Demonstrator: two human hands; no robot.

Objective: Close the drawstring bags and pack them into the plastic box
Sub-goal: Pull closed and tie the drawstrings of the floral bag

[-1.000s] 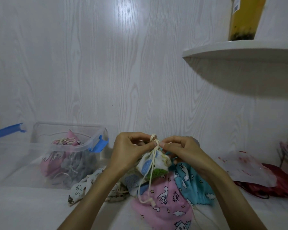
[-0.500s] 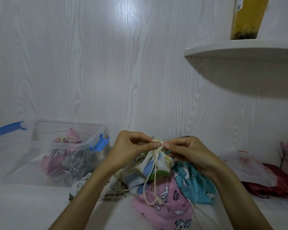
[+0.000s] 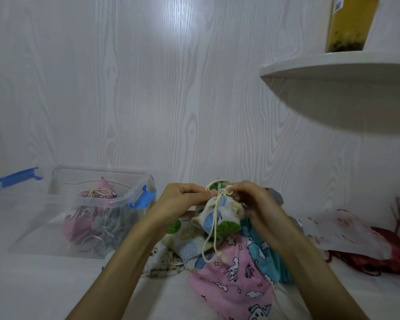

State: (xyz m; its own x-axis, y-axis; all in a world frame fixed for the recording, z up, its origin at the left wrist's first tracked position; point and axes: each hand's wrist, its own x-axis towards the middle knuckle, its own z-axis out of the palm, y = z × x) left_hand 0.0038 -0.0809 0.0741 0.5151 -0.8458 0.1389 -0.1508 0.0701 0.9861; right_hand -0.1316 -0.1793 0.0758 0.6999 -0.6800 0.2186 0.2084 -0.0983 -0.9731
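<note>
A small white drawstring bag [image 3: 219, 213] with blue and green prints hangs between my hands above a pile of bags. My left hand [image 3: 183, 197] pinches its cream cord [image 3: 214, 234] at the gathered neck. From the other side my right hand [image 3: 252, 197] pinches the cord there too. The cord's loose ends dangle down over a pink unicorn bag [image 3: 231, 276]. A teal bag [image 3: 266, 255] and a white printed bag [image 3: 185, 241] lie under it. The clear plastic box [image 3: 83, 227] with blue clips stands at the left and holds a pink bag [image 3: 97, 195] and a grey one.
The box's lid with a blue clip [image 3: 19, 179] lies behind the box at far left. A translucent plastic sheet [image 3: 337, 234] covers a red bag [image 3: 390, 255] at right. A white shelf [image 3: 337, 72] juts out overhead with a yellow container [image 3: 351, 24] on it.
My hands have stayed at the bag's neck, working the cord; a cord loop now stands up at the top. The bag has turned a little in my fingers.
</note>
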